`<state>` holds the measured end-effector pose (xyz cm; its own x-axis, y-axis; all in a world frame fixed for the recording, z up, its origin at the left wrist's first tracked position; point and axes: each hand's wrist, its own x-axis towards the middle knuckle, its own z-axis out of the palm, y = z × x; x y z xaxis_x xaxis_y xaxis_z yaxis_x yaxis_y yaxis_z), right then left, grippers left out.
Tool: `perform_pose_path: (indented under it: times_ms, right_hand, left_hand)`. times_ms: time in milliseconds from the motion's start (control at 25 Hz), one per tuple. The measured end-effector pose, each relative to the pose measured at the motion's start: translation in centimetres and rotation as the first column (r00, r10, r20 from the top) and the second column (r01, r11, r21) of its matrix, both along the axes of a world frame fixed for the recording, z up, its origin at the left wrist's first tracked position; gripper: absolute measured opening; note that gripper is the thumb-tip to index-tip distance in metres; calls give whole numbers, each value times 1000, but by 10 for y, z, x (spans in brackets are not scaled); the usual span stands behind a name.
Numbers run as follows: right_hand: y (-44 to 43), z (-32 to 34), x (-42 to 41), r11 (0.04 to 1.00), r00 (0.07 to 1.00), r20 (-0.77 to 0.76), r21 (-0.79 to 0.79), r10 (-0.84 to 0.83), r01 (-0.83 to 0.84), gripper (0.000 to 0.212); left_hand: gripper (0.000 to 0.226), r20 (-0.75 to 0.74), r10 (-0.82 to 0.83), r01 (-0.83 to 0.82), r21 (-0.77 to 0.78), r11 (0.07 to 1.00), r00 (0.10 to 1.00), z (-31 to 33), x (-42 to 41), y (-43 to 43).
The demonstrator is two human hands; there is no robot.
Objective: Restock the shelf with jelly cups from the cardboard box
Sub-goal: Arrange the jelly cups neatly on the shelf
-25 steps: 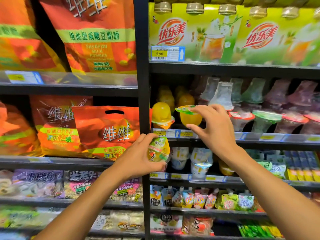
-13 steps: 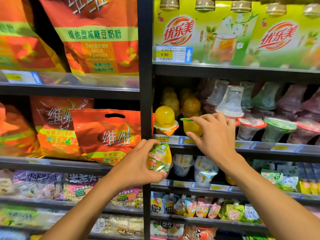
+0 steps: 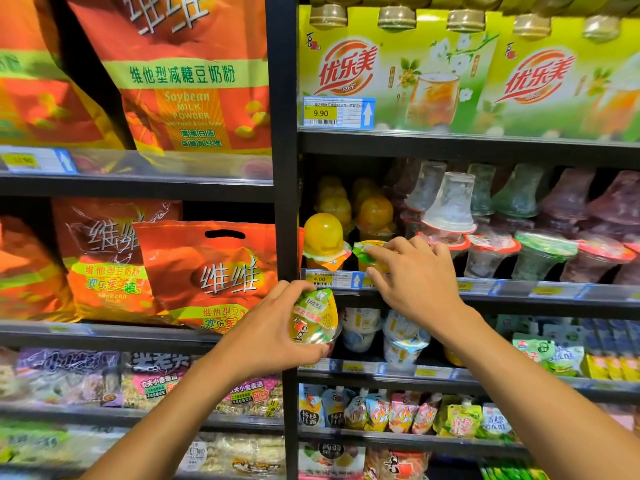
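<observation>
Yellow jelly cup (image 3: 363, 264) upright, lid (image 3: 361, 252) uppermost

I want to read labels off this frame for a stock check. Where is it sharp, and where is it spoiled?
Head view: the yellow 4.00 price tag and orange soybean milk powder bag are legible; the lower-left snack packets smear with blur; the black shelf rails slant toward the edges; the clear shelf-edge strip glares.

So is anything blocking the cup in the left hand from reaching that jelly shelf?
Yes: above the cup in the left hand, the right hand holds a second cup at the shelf front, and stacked yellow cups fill the spot beside.
</observation>
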<state>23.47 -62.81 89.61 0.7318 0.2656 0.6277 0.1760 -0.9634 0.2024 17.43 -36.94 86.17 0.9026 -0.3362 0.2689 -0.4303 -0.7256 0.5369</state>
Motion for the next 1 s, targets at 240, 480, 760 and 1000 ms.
perform_pose_path:
  times_ms: [240, 480, 760, 1000]
  right_hand:
    - [-3, -5, -2, 1000, 998, -54, -17, -19, 18, 52]
    - [-6, -7, -2, 998, 998, -63, -54, 20, -24, 54]
    - [-5, -1, -2, 995, 989, -124, -47, 77, -83, 47]
    - [-11, -2, -5, 990, 976, -166, -14, 138, -143, 56]
  left_hand:
    - [86, -7, -1, 1, 10, 1000, 1000, -1, 0, 1]
    - [86, -10, 15, -15, 3, 1000, 1000, -2, 1, -1]
    - [85, -33, 32, -32, 4, 999, 999, 0, 0, -3]
    - [81, -86, 49, -55, -68, 996, 995, 6, -4, -8]
